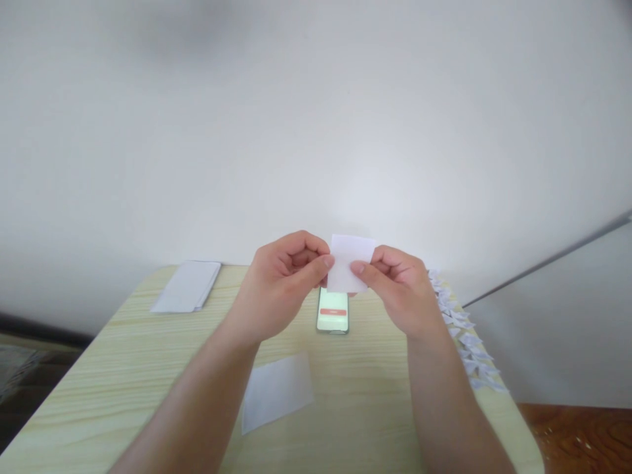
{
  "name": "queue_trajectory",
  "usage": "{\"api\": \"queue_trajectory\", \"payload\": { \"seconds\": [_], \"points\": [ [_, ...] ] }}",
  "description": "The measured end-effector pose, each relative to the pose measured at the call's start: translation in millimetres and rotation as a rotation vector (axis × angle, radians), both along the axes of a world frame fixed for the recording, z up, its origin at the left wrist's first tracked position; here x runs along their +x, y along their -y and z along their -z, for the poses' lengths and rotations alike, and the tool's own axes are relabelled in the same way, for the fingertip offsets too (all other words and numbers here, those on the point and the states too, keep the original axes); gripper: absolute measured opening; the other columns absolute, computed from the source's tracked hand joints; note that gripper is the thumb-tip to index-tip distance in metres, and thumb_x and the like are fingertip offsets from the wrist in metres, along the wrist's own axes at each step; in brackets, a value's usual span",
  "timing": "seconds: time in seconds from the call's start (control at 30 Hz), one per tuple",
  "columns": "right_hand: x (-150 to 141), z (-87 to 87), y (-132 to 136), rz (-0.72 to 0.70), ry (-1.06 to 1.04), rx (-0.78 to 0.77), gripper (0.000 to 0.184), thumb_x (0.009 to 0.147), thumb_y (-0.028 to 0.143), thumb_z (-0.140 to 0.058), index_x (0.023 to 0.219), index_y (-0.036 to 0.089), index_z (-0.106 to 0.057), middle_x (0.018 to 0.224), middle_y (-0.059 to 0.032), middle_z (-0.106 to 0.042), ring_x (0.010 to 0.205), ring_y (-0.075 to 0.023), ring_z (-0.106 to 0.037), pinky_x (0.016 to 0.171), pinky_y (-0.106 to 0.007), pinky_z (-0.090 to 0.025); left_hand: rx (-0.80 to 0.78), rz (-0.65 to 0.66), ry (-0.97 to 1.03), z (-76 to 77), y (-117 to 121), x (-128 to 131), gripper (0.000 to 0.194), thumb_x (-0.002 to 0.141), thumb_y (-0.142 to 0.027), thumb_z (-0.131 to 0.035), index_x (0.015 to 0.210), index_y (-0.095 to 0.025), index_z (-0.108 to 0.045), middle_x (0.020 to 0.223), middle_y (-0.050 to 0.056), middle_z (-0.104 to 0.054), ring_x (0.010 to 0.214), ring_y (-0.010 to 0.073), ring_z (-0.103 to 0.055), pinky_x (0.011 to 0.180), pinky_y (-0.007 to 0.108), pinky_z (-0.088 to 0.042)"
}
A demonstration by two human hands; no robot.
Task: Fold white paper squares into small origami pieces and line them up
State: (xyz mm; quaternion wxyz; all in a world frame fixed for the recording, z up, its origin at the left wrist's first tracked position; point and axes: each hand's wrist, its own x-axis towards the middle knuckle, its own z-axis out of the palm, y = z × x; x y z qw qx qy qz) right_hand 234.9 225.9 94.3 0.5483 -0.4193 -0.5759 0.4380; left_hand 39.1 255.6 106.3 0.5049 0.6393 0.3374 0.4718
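A small white piece of paper (pixel 345 253), roughly square, is held up above the table between both hands. My left hand (pixel 284 280) pinches its left edge between thumb and fingers. On the other side my right hand (pixel 402 280) grips the right part, its thumb lying on the near face and its fingers behind. Below the paper lies a phone (pixel 332 320) with a lit screen showing a red bar; the paper covers its upper part. A larger white sheet (pixel 279 393) rests on the table near my left forearm.
A stack of white paper (pixel 186 286) lies at the table's back left corner. Many small folded paper pieces (pixel 471 342) line the right edge, partly behind my right arm. The wooden table (pixel 123 368) stands against a white wall (pixel 316 118).
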Motion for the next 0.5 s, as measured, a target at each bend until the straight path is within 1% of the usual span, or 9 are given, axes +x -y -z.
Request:
{"api": "queue_trajectory", "payload": {
  "seconds": [0.07, 0.2, 0.33, 0.4, 0.47, 0.5],
  "points": [
    [0.0, 0.8, -0.5, -0.016, -0.025, -0.005, 0.014, 0.091, 0.035, -0.076, 0.089, 0.021, -0.074, 0.078, -0.0020, -0.080, 0.069, -0.0183, -0.074, 0.064, -0.030, -0.058, 0.003, -0.016, 0.014, 0.0, -0.3, 0.6, 0.011, 0.093, -0.026, -0.071, 0.088, -0.018, -0.066, 0.070, -0.002, -0.065, 0.067, 0.0103, -0.059, 0.062, 0.022, -0.047],
    [-0.6, 0.7, -1.1, -0.011, -0.093, 0.000, 0.013, 0.092, 0.031, -0.075, 0.102, 0.022, -0.075, 0.075, 0.0003, -0.078, 0.064, -0.0165, -0.072, 0.063, -0.029, -0.058, -0.005, -0.027, 0.027, -0.3, -0.3, 0.6, 0.008, 0.091, -0.022, -0.072, 0.087, -0.018, -0.066, 0.066, -0.003, -0.065, 0.063, 0.0097, -0.061, 0.059, 0.020, -0.048],
    [-1.9, 2.9, -2.6, -0.032, -0.169, 0.020, 0.015, 0.090, 0.029, -0.077, 0.104, 0.024, -0.076, 0.073, 0.0011, -0.077, 0.062, -0.0167, -0.072, 0.060, -0.030, -0.059, -0.004, 0.007, 0.110, -0.2, -0.6, 0.3, 0.008, 0.091, -0.018, -0.071, 0.096, -0.020, -0.066, 0.061, -0.004, -0.065, 0.059, 0.0106, -0.062, 0.059, 0.022, -0.052],
    [-2.3, 4.9, -3.7, -0.049, -0.198, 0.041, 0.014, 0.090, 0.026, -0.077, 0.104, 0.025, -0.078, 0.074, 0.0017, -0.076, 0.063, -0.0165, -0.073, 0.060, -0.030, -0.062, 0.012, 0.029, 0.150, 1.2, -1.4, -0.5, 0.006, 0.091, -0.018, -0.070, 0.097, -0.020, -0.069, 0.067, -0.002, -0.067, 0.062, 0.0116, -0.063, 0.059, 0.023, -0.054],
    [-2.4, 6.5, -4.3, -0.065, -0.215, 0.055, 0.012, 0.090, 0.023, -0.075, 0.101, 0.026, -0.080, 0.079, 0.0013, -0.077, 0.068, -0.0165, -0.074, 0.062, -0.031, -0.064, 0.020, 0.058, 0.183, 3.3, -2.3, -1.8, 0.004, 0.092, -0.017, -0.069, 0.094, -0.019, -0.072, 0.074, 0.000, -0.069, 0.066, 0.0126, -0.065, 0.059, 0.025, -0.057],
    [-2.2, 7.1, -4.4, -0.076, -0.219, 0.056, 0.012, 0.091, 0.022, -0.074, 0.100, 0.027, -0.081, 0.082, 0.0007, -0.077, 0.070, -0.0169, -0.075, 0.064, -0.032, -0.065, 0.017, 0.074, 0.196, 4.4, -2.7, -2.6, 0.006, 0.092, -0.017, -0.068, 0.093, -0.020, -0.073, 0.077, 0.001, -0.070, 0.068, 0.0129, -0.066, 0.060, 0.026, -0.058]
  ]
}}
